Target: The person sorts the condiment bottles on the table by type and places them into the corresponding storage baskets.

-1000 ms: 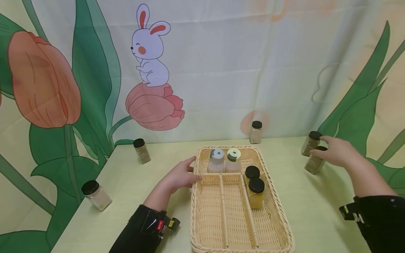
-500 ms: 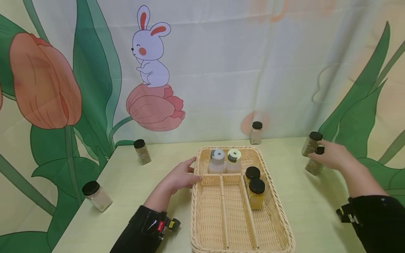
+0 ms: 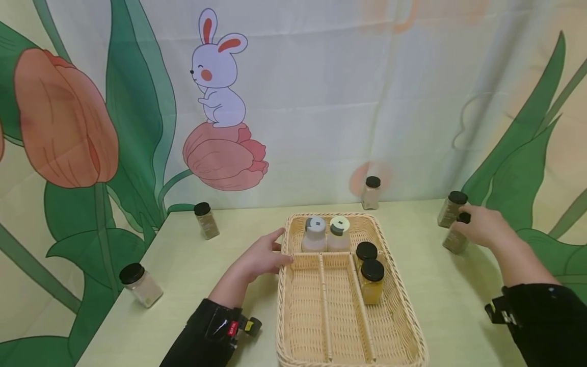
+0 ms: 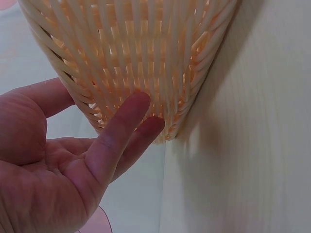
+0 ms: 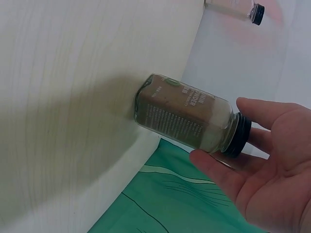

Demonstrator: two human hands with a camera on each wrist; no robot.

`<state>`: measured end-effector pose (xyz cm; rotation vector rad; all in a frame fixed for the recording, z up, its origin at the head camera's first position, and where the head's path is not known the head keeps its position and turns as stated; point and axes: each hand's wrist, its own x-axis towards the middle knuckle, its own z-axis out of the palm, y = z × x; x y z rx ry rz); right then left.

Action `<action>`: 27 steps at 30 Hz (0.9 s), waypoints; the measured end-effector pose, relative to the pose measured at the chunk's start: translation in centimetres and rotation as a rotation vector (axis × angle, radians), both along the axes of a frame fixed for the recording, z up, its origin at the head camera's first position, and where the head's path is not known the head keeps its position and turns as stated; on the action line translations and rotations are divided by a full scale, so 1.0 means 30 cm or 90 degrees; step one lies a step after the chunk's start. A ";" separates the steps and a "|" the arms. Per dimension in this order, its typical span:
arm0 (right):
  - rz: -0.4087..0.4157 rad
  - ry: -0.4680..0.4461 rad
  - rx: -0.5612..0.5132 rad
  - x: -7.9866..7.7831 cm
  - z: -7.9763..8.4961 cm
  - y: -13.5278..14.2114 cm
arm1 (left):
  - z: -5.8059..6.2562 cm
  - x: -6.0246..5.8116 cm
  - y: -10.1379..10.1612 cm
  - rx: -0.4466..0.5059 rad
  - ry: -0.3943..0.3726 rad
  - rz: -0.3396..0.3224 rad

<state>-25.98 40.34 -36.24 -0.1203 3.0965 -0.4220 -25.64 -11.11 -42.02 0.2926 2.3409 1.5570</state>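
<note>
My left hand point(image 3: 258, 259) holds the left rim of a wicker basket point(image 3: 281, 306). In the left wrist view, fingertips point(image 4: 138, 104) rest against the basket's outer woven wall point(image 4: 146, 58), and another finger passes behind the rim. My right hand point(image 3: 486, 227) grips a spice jar point(image 3: 455, 240) by its black lid at the table's right. In the right wrist view that jar point(image 5: 182, 114) holds brown powder and has white print; thumb and fingers point(image 5: 218, 170) lie on either side of the lid. A second spice jar point(image 3: 450, 210) stands just behind it.
The basket holds two light-capped bottles point(image 3: 314, 237) point(image 3: 338, 235) in its back section and two black-lidded yellow jars point(image 3: 371, 285) in its right section. Black-lidded jars stand at the back point(image 3: 371, 194), back left point(image 3: 207, 221) and left point(image 3: 143, 288). A printed curtain point(image 3: 312, 117) hangs behind the table.
My right hand has moved slightly left and down over the nearer spice jar, its fingers settling around the lid. The left hand and the basket stay in place.
</note>
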 end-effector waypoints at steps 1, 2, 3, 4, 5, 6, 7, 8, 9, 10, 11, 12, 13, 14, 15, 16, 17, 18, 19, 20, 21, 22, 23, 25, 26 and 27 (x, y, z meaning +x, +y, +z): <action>-0.002 0.001 -0.001 0.000 0.000 0.001 | 0.001 0.000 0.000 -0.001 0.001 0.001; -0.002 0.003 -0.002 0.000 0.000 0.002 | 0.002 0.000 -0.001 -0.001 0.001 0.001; -0.004 0.005 -0.002 0.000 0.000 0.003 | 0.001 0.000 -0.001 0.000 0.002 0.000; -0.006 0.006 -0.002 0.000 0.000 0.004 | 0.002 0.000 0.000 0.002 0.001 0.000; -0.009 0.008 -0.004 0.000 0.000 0.006 | 0.002 0.000 0.000 0.002 0.000 -0.001; -0.011 0.009 -0.005 0.000 0.000 0.007 | 0.001 -0.001 0.000 0.004 0.000 -0.002; -0.014 0.011 -0.005 0.001 0.000 0.008 | 0.001 -0.001 0.000 0.005 0.000 -0.002; -0.015 0.012 -0.005 0.001 0.000 0.009 | 0.001 -0.001 0.000 0.006 0.001 -0.003; -0.016 0.012 -0.006 0.001 0.000 0.009 | 0.002 -0.001 0.001 0.005 0.000 -0.002; -0.016 0.013 -0.006 0.001 0.000 0.009 | 0.003 0.000 0.000 0.004 0.000 -0.001; -0.017 0.013 -0.007 0.000 0.001 0.010 | 0.004 0.000 0.000 0.003 0.000 0.000; -0.017 0.014 -0.007 0.000 0.001 0.009 | 0.005 0.001 -0.001 0.003 0.001 0.001; -0.017 0.015 -0.007 -0.001 0.001 0.009 | 0.007 0.001 -0.001 0.003 0.001 0.001; -0.016 0.015 -0.006 -0.002 0.002 0.008 | 0.009 0.002 -0.001 0.004 0.001 0.001; -0.017 0.015 -0.007 -0.003 0.002 0.008 | 0.010 0.002 -0.001 0.006 0.001 0.000; -0.017 0.015 -0.006 -0.003 0.002 0.007 | 0.011 0.003 -0.002 0.008 0.002 0.000; -0.018 0.016 -0.006 -0.003 0.002 0.007 | 0.011 0.003 -0.002 0.011 0.002 -0.002; -0.019 0.015 -0.007 -0.003 0.002 0.007 | 0.011 0.003 -0.002 0.011 0.001 -0.003; -0.021 0.014 -0.008 -0.002 0.002 0.007 | 0.010 0.004 -0.002 0.012 0.001 -0.004; -0.024 0.013 -0.009 -0.001 0.001 0.007 | 0.009 0.004 -0.002 0.012 0.001 -0.005; -0.027 0.013 -0.010 -0.001 0.000 0.008 | 0.008 0.004 -0.002 0.011 0.000 -0.005; -0.029 0.013 -0.009 0.000 -0.001 0.008 | 0.007 0.004 -0.002 0.010 0.001 -0.006; -0.031 0.014 -0.009 0.001 -0.002 0.009 | 0.006 0.004 -0.002 0.009 0.001 -0.005; -0.035 0.015 -0.008 0.001 -0.003 0.010 | 0.004 0.004 -0.002 0.007 0.001 -0.004; -0.036 0.015 -0.007 0.001 -0.004 0.010 | 0.003 0.004 -0.002 0.008 0.002 -0.004; -0.036 0.016 -0.006 0.001 -0.004 0.010 | 0.003 0.004 -0.002 0.009 0.002 -0.004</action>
